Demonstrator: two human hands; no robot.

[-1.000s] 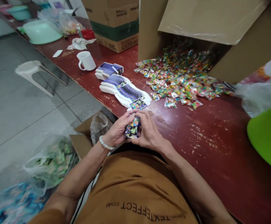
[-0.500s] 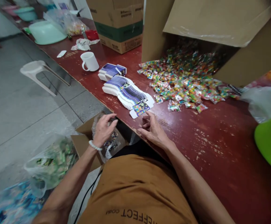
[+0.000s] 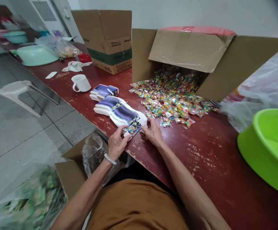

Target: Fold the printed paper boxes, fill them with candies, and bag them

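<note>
A fanned-out stack of flat, printed candy cartons [image 3: 119, 110], purple with white flaps, lies on the red table near its front edge. At the stack's near end is the front carton [image 3: 134, 128], printed with colourful candies. My left hand [image 3: 117, 142], with a pale bead bracelet on the wrist, pinches the white flap on its left. On the other side, my right hand [image 3: 153, 132] has thumb and fingers closed at the carton's right edge. Small clear packets of colourful candy [image 3: 171, 105] spill out beyond my right hand.
A tipped cardboard box [image 3: 189, 52] holds more candy packets. Another carton box [image 3: 107, 41], a white mug [image 3: 81, 83] and more folded cartons [image 3: 104, 91] stand further back. A green basin [image 3: 256, 137] is at right. Below the table edge sits an open box [image 3: 70, 177] with plastic bags.
Both hands have moved forward from the table's edge to the stack and closed on the front carton. My view has tilted up, showing more of the wall and the green basin.
</note>
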